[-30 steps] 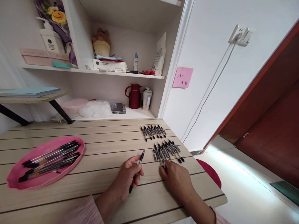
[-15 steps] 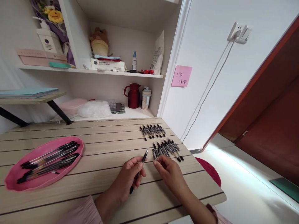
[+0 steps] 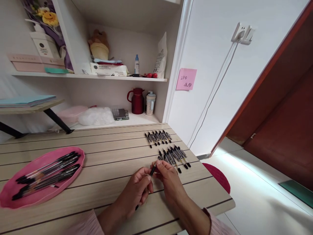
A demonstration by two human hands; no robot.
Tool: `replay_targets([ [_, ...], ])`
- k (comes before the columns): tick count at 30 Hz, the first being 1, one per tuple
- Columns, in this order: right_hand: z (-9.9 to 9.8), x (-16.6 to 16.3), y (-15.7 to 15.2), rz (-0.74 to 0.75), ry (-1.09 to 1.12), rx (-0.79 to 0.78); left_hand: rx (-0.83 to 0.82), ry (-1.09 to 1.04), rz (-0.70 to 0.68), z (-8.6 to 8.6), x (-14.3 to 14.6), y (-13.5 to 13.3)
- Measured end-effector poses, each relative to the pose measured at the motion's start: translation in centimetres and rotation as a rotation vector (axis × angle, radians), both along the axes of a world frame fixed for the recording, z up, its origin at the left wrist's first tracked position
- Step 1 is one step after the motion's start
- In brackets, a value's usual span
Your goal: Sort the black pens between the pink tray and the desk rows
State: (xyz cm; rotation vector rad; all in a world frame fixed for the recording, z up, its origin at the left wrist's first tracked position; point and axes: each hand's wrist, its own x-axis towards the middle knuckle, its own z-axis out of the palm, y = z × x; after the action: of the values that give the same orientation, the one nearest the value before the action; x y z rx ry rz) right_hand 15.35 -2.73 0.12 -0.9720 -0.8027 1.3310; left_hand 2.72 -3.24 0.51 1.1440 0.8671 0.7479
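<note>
Over the table's near middle, my left hand point(image 3: 139, 187) is closed around a black pen point(image 3: 153, 170), which slants with its tip up and away from me. My right hand point(image 3: 168, 179) has its thumb and fingers pinched at the tip end of that same pen. Anything small between those fingertips is hidden. Just beyond my right hand lies a row of black and clear pens point(image 3: 179, 156), its left end partly covered by the fingers. Farther back is a second row of several pens point(image 3: 158, 137), side by side.
A pink tray point(image 3: 7, 200) holding several pens sits at the left of the striped wooden table point(image 3: 110, 150). Behind stand a dark red jug point(image 3: 137, 101) and a pale cup point(image 3: 150, 103) under the shelf. A low riser point(image 3: 56, 117) occupies the back left. The table's edge drops off at right.
My right hand has moved from the near pen row to the tip of the pen in my left hand. The left hand keeps its hold. The view has shifted slightly.
</note>
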Motion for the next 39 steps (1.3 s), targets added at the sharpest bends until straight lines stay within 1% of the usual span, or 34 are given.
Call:
replay_targets([
  [2, 0.09, -0.03, 0.04, 0.025, 0.020, -0.001, -0.001, -0.013, 0.000, -0.08, -0.03, 0.00],
  [6, 0.20, 0.08, 0.14, 0.049, 0.017, 0.049, 0.002, -0.012, -0.010, -0.14, -0.02, -0.11],
  [9, 0.28, 0.18, 0.16, 0.060, 0.062, 0.020, 0.003, -0.021, -0.007, -0.18, 0.01, -0.17],
  [11, 0.30, 0.23, 0.17, 0.060, 0.037, -0.001, -0.003, -0.024, -0.002, -0.24, 0.02, -0.14],
  [13, 0.29, 0.26, 0.19, 0.070, 0.014, 0.011, -0.009, -0.028, -0.003, -0.31, 0.02, -0.08],
  [17, 0.31, 0.29, 0.21, 0.078, 0.071, -0.012, -0.022, -0.043, 0.003, -0.38, 0.00, 0.01],
  [19, 0.34, 0.30, 0.21, 0.077, 0.038, -0.033, -0.031, -0.039, 0.010, -0.37, 0.02, 0.00],
  [21, 0.39, 0.33, 0.20, 0.084, 0.010, -0.022, -0.033, -0.037, 0.010, -0.33, 0.04, -0.03],
  [23, 0.46, 0.37, 0.18, 0.093, 0.035, -0.017, -0.030, -0.043, 0.011, -0.29, 0.03, -0.04],
  [26, 0.51, 0.39, 0.15, 0.101, 0.052, -0.054, -0.033, -0.044, 0.019, -0.32, -0.05, -0.01],
  [29, 0.49, 0.40, 0.19, 0.095, 0.019, -0.028, -0.037, -0.037, 0.016, -0.46, -0.13, 0.07],
  [31, 0.47, 0.41, 0.24, 0.103, 0.039, -0.013, -0.037, -0.043, 0.007, -0.54, -0.16, 0.11],
  [35, 0.32, 0.41, 0.36, 0.110, 0.083, -0.068, -0.039, -0.052, 0.006, -0.48, -0.15, 0.09],
  [39, 0.24, 0.31, 0.43, 0.094, 0.073, -0.032, -0.050, -0.061, 0.000, -0.37, -0.15, 0.06],
])
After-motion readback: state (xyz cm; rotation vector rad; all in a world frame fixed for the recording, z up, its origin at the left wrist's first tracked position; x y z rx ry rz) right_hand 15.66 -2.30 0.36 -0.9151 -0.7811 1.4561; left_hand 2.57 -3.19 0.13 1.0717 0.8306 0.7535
